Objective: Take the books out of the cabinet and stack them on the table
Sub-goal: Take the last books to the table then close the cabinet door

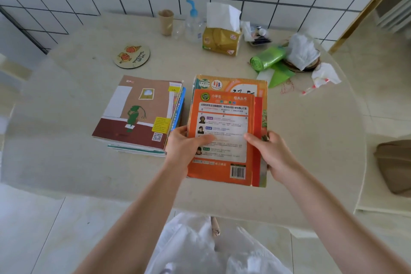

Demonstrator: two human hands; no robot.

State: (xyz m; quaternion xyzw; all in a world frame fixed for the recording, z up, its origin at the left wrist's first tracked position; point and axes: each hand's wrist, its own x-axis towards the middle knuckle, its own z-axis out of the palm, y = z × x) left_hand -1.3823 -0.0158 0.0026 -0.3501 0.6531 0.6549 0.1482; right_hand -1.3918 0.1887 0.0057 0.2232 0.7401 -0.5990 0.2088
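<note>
- The left hand [181, 143] grasps the left edge of an orange paperback [222, 127], thumb laid across the back cover and the other fingers hidden beneath.
- The right hand [270, 151] grasps the opposite side in the same way, thumb on the white text panel (the barcode faces up, near the person).
- The orange paperback tops a small bundle of books [260, 118]: a red-edged one shows just beside it on the right, and a larger orange-and-yellow cover sticks out at the far end.
- Whether the bundle rests on the table [66, 107] or is held just above it cannot be told.
- Just to the left, close to the left hand, a stack of books [138, 115] lies on the table, its brown cover with a green figure uppermost.
- Farther back stand a round coaster [132, 55], a cardboard tube [165, 22], a blue-topped pump bottle [193, 22] and a tissue pack [221, 35].
- To the right lie a green roll of bags [268, 58] and crumpled tissues [302, 51].
</note>
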